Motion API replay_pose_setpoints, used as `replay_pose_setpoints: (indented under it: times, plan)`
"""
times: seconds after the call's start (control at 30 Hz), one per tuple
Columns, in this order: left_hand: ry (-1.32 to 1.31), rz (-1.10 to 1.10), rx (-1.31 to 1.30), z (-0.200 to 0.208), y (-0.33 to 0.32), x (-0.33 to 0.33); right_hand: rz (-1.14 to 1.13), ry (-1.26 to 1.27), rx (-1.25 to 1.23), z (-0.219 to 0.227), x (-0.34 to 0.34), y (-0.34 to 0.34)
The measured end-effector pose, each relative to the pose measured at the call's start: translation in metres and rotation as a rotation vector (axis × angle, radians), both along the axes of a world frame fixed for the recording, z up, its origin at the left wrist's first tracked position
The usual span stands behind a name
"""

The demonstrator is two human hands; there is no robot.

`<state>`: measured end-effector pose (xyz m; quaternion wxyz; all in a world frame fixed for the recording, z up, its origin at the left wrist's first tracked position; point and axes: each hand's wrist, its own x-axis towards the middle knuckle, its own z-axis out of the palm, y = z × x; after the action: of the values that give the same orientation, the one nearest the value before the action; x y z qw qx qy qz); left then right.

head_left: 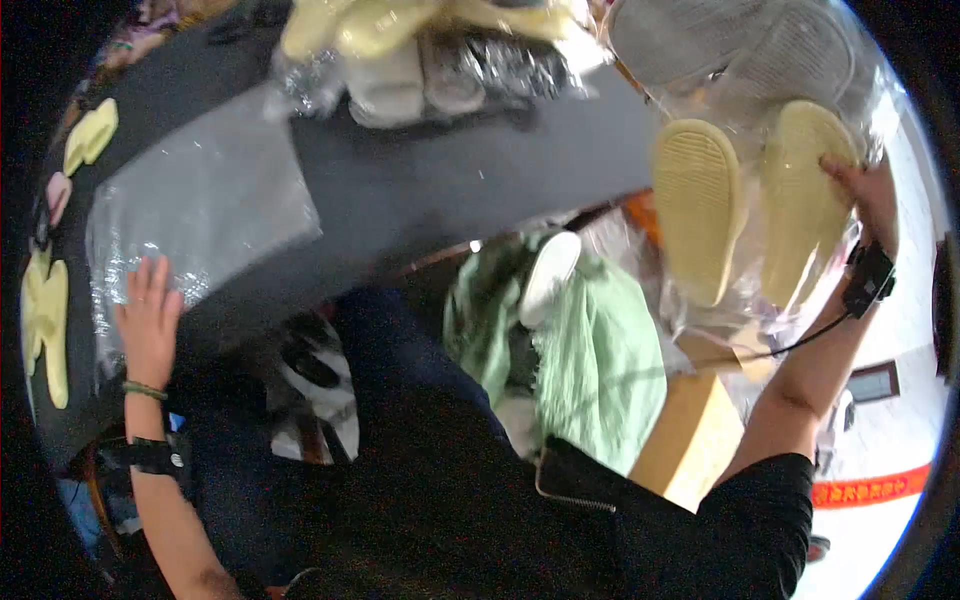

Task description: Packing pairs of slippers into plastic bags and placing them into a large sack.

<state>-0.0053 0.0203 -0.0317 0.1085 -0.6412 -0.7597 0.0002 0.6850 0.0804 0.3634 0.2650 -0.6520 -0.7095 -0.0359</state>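
Note:
On the left, my left hand (148, 318) lies flat with its fingers stretched out on the near corner of a clear plastic bag (215, 190). That bag is spread over the dark tabletop (420, 190) and looks flat. Far to the right, my right hand (868, 200) grips the outer edge of a pair of pale yellow slippers (697, 210) in clear plastic. Their ribbed soles face up, side by side. Some of its fingers are hidden at the slipper's edge. Grey bagged slippers (790, 60) lie just beyond them.
More bagged slippers, yellow (385, 25) and grey (385, 90), are heaped at the table's far side. Loose yellow slippers (57, 335) line its left edge. Below the table are a green cloth (610, 350) with a white-soled slipper (550, 278) and a cardboard box (690, 430).

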Motion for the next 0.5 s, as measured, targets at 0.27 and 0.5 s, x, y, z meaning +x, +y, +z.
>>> replay_pose_setpoints:
  times: [0.27,0.5]
  plan:
    - [-0.140,0.043,0.034,0.030,-0.015,0.019,0.313,-0.274,0.369,0.082,-0.148,0.106]
    - [-0.146,0.002,0.091,0.026,-0.015,0.018,0.951,-0.355,1.001,0.004,-0.356,0.198]
